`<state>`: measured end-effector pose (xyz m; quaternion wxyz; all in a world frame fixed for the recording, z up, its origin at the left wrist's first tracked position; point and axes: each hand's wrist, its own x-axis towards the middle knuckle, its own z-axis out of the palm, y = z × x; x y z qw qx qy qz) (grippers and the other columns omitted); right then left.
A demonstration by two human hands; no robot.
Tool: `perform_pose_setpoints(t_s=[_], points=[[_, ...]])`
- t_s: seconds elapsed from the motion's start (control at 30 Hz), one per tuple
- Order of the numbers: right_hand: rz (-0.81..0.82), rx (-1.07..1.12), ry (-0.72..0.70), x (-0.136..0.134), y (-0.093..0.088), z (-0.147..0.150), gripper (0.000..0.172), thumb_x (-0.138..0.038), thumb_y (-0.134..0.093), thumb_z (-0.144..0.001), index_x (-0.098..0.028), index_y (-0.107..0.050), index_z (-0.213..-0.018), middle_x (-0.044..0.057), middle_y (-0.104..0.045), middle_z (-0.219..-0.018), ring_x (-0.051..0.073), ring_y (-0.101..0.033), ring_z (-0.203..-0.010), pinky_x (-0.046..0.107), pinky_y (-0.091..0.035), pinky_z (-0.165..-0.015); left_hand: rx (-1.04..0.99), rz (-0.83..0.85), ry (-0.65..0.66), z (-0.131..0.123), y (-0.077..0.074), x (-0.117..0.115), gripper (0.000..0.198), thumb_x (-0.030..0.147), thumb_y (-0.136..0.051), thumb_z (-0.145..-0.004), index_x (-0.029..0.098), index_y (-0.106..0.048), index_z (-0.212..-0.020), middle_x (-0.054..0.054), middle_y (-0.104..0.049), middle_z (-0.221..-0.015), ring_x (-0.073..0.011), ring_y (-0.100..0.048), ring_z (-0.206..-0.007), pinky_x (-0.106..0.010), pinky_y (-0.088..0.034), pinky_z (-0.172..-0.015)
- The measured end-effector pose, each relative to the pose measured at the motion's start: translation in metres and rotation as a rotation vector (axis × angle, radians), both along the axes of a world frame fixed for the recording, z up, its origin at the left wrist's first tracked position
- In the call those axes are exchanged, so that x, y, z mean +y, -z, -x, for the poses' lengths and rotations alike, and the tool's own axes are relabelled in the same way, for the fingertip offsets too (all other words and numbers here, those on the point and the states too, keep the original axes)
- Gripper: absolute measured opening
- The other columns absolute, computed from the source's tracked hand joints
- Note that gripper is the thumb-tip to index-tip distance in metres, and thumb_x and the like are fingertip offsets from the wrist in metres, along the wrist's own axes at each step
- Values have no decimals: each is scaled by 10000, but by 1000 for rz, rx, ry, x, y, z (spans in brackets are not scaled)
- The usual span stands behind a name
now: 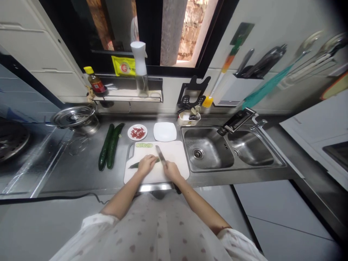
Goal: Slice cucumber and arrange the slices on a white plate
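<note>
My left hand [146,164] is closed over a dark green cucumber piece [134,165] lying on the white cutting board [174,174]. Its pointed end sticks out to the left of my fingers, and a short stretch shows on the right. In my right hand [172,171] is a kitchen knife [160,155], gripped by the handle. The blade points away from me, beside the cucumber's right end; whether it touches cannot be made out. A row of thin cucumber slices [144,145] rests near the board's far left edge.
Two whole cucumbers [111,146] lie left of the board. Behind it stand a plate of chopped red pieces [137,132] and a white square plate [165,131]. The double sink [208,168] adjoins on the right. A lidded steel pot [77,119] sits at the back left.
</note>
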<state>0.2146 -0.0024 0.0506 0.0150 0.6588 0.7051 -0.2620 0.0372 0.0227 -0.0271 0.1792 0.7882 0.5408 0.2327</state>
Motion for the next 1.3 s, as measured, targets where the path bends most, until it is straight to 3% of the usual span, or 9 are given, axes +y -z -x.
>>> perform_pose_setpoints(t_s=[0.57,1.3], points=[[19,-4,-6,1,-3,5,309,-180,-398,-955,-83,-640,-1121,165,-700,-1049,203,-653,-977,233,-420,-808,-8,-21,0,1,9,1,243,288,-518,-938,272,-708,-1088,-30,-677,-1016,-165,-578,-950,-263,-458,-797],[29,-18,-25,6,-4,11,325,-154,-393,-952,-55,-633,-1147,186,-689,-1076,217,-640,-1022,244,-429,-843,1,-2,3,0,4,1,249,300,-501,-945,256,-719,-1057,-35,-685,-999,-164,-579,-935,-267,-455,-805]])
